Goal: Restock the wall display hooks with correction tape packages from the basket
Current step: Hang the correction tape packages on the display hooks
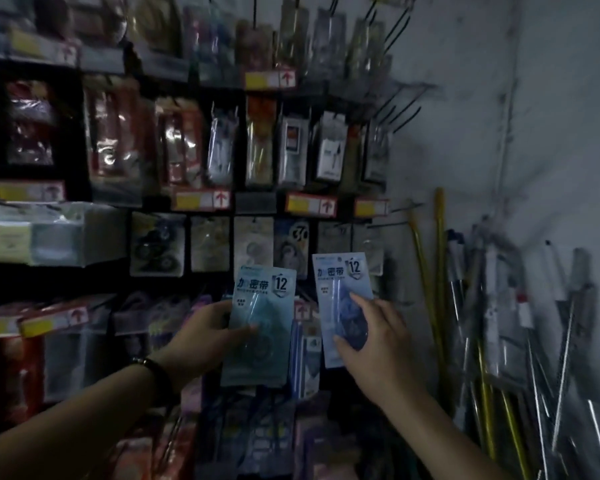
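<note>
Two pale blue correction tape packages marked "12" are held up in front of the wall display. My left hand grips the left package by its left edge, thumb across the front. My right hand pinches the right package, which is raised a little higher. Behind them hang rows of packaged goods on display hooks. The basket is out of view.
Dark shelving with yellow and red price tags fills the left and centre. Bare black hooks stick out at the rack's right end. Long rods and poles lean against the white wall at right. Boxed goods sit on a left shelf.
</note>
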A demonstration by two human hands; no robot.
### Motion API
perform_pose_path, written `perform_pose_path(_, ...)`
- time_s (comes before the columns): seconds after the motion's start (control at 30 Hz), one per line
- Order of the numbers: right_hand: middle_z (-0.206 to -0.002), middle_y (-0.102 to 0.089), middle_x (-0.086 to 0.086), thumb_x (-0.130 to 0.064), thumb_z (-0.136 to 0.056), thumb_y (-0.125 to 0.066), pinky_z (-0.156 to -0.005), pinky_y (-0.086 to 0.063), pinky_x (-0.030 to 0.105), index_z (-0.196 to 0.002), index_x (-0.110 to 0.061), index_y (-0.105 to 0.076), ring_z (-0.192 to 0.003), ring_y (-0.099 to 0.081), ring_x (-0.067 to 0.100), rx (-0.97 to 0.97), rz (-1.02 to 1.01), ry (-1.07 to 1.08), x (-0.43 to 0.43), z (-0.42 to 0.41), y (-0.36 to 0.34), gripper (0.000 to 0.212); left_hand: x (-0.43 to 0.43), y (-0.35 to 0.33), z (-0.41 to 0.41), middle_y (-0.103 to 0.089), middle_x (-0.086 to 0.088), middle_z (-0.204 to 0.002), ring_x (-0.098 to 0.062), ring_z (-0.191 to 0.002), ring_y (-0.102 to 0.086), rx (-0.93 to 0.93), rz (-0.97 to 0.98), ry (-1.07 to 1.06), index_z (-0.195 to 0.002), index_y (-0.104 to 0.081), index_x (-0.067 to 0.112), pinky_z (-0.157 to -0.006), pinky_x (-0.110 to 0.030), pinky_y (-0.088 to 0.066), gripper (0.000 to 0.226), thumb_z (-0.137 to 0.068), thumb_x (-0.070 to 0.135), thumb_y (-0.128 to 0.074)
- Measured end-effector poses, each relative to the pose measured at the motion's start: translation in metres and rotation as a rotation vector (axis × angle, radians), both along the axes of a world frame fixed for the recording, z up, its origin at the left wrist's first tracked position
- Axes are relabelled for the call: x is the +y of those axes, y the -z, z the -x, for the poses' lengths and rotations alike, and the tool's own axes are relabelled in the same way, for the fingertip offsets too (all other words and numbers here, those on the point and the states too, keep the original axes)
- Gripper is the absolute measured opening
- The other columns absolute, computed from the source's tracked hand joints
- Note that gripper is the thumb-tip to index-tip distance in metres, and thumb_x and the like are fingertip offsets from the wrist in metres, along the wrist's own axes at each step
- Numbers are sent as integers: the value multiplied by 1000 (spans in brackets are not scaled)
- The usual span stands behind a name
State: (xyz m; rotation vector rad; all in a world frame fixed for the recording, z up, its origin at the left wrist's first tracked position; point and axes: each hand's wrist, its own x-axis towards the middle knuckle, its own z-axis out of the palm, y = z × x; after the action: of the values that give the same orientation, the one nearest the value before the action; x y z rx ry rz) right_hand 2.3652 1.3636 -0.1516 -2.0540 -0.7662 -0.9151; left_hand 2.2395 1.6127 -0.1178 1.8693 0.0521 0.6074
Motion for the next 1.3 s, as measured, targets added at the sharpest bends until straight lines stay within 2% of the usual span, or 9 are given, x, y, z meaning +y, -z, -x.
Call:
perform_pose_path(0.07, -138, -47, -11, -37, -88, -81, -99, -47, 24, -155, -36, -42, -124, -50, 11, 11, -22, 27, -5, -19, -17, 78, 3, -20, -11, -83, -2, -101, -23, -94, -81, 2, -49, -21, -115, -73, 13, -78, -40, -67, 21, -94, 11, -75)
perform_pose_path(0.17, -128, -49, -8, -32, -90, -80, -89, -47, 20, -157, -35, -42, -106, -50, 6, 23, -61, 33, -11, -47, -33, 77, 2, -46, -23, -82, -1, -104, -22, -96, -80, 49, -141, -6, -113, -73, 15, -86, -49, -65, 21, -93, 16, -79)
perform_pose_path(0.23, -125, -48, -7, -32, -91, -79, -88, -50, 23, -158, -36, -40, -102, -50, 7, 19, -56, 60, -12, -62, -41, 77, 1, -61, -29, -82, -1, -102, -22, -94, -80, 68, -184, 10, -111, -73, 15, -80, -47, -66, 19, -93, 17, -79)
perform_pose_path(0.37, -124, -47, -7, -36, -91, -77, -90, -57, 35, -157, -39, -40, -104, -54, 11, 57, -53, 76, -5, -86, -49, 76, -2, -75, -43, -83, -2, -97, -19, -86, -81, 68, -194, 25, -107, -73, 14, -62, -31, -63, 14, -94, 16, -76)
perform_pose_path(0.57, -128, -50, -10, -35, -91, -77, -89, -57, 33, -153, -40, -47, -110, -54, 10, -37, -136, 55, 7, -112, -58, 69, -6, -79, -72, -82, -2, -106, -21, -97, -80, 71, -182, 88, -111, -74, 15, -88, -49, -65, 18, -94, 18, -77)
perform_pose_path(0.77, -129, -49, -8, -31, -92, -77, -91, -57, 35, -154, -40, -45, -112, -54, 12, -74, -126, 44, 12, -131, -63, 71, -8, -92, -95, -80, -11, -113, -31, -105, -78, 77, -149, 182, -118, -70, 9, -94, -58, -61, 27, -93, 17, -76)
perform_pose_path(0.93, -132, -45, -7, -33, -93, -73, -90, -59, 39, -156, -43, -40, -115, -55, 16, -90, -130, 32, 14, -143, -64, 72, -4, -88, -112, -78, -12, -119, -32, -110, -77, 63, -149, 227, -125, -68, 7, -96, -59, -60, 35, -93, 19, -75)
perform_pose_path(1.13, -129, -46, -7, -39, -92, -69, -89, -59, 41, -155, -44, -39, -117, -54, 18, -131, -122, 77, 11, -146, -74, 70, -1, -60, -118, -79, -10, -118, -30, -107, -78, 21, -22, 212, -126, -68, 11, -91, -55, -62, 34, -93, 18, -72)
perform_pose_path(1.3, -125, -51, -4, -40, -92, -69, -86, -56, 36, -153, -37, -48, -117, -52, 18, -115, -119, 132, 1, -137, -74, 64, -4, -58, -116, -80, -9, -116, -30, -107, -78, -3, 9, 189, -125, -68, 9, -94, -57, -61, 35, -92, 19, -72)
